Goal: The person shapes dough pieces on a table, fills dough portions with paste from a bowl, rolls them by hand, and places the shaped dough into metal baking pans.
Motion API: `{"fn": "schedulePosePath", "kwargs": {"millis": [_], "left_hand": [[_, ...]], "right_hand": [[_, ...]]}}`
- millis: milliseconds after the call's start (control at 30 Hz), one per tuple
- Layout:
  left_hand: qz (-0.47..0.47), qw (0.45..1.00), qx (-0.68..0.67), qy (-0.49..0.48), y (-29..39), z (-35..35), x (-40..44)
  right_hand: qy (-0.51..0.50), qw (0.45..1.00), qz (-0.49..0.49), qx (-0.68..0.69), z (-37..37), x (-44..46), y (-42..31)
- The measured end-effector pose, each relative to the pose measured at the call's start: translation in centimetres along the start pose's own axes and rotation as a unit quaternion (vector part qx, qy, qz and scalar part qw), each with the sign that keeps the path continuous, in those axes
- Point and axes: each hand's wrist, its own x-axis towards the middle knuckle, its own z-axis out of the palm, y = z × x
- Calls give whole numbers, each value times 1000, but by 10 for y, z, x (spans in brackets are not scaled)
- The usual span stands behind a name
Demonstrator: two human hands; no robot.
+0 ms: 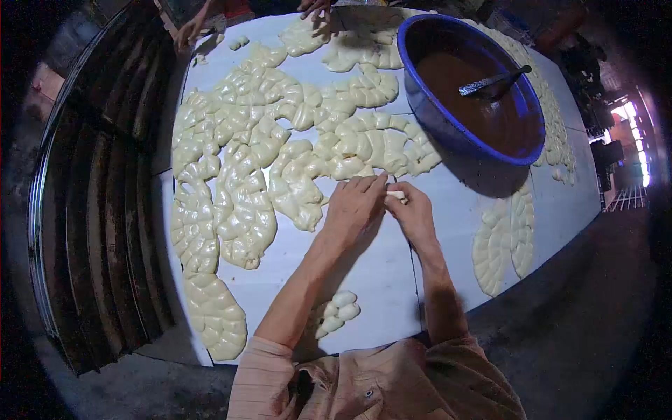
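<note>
Your right hand (411,211) is pinched narrow, with a small pale dough piece (397,194) caught at the fingertips, a bit of it showing between your two hands. Your left hand (355,203) lies right beside it, fingers together and bent, back of the hand up; cannot tell whether it too grips the dough. Both are over the middle of the white counter (448,269), just on the near side of a broad spread of flattened dough (245,171), glossy, pieces pressed edge to edge in lobed patches, running to the counter's left and far parts. Between your forearms and body, a small cluster of rounded dough lumps (338,313), partly in the shade of your left arm. To the right of your right hand, near the counter's edge, two narrow dough patches (493,245) side by side. Beyond your hands, to the right, a big blue tub (458,143), tilted in view, brown filling (451,77) inside, a dark-handled utensil (490,82) resting in it. More dough behind the tub, along the far right edge. At the far side, another person's hand (187,33) at the left corner. Left of the counter, a rack of dark trays (105,210).
</note>
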Motion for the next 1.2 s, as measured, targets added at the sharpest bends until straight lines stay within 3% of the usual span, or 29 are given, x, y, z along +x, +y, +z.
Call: {"fn": "schedulePosePath", "kwargs": {"millis": [67, 200, 300, 467, 700, 833, 867, 900, 967, 1033, 1100, 1133, 1200], "left_hand": [[11, 999, 13, -36, -13, 12, 1], [20, 997, -29, -61, -15, 8, 5], [2, 997, -68, -34, -10, 5, 3], [2, 998, -57, -26, -10, 4, 0], [12, 999, -34, -29, -6, 3, -4], [43, 999, -8, -17, -12, 5, -8], [42, 999, 0, -21, -11, 6, -8], [41, 999, 9, -26, -10, 6, -9], [18, 999, 25, -37, -7, 6, -14], [5, 1000, 20, -23, -6, 7, -16], [-29, 992, 40, -117, -3, 4, -16], [-28, 993, 27, -113, 2, -6, -17], [-25, 995, 13, -100, 25, -17, -20]], "right_hand": [[62, 996, -55, -28, 3, -3, -2], [27, 997, 22, -66, -3, -9, -17], [38, 994, 9, 105, 0, -9, -3], [12, 999, -48, -17, 1, -10, 3], [-50, 998, 36, 32, -6, 0, -6], [-145, 930, 103, 321, -23, -10, -17], [-182, 913, 94, 354, -30, -15, -15], [-145, 904, 54, 399, -26, -19, -17], [-156, 832, 21, 531, -42, -33, -21], [-169, 842, -19, 511, -70, -40, -23], [-115, 827, -35, 549, -79, -53, -32], [-144, 827, -64, 539, -82, -54, -31], [-112, 878, 5, 465, -86, -58, -34]]}}
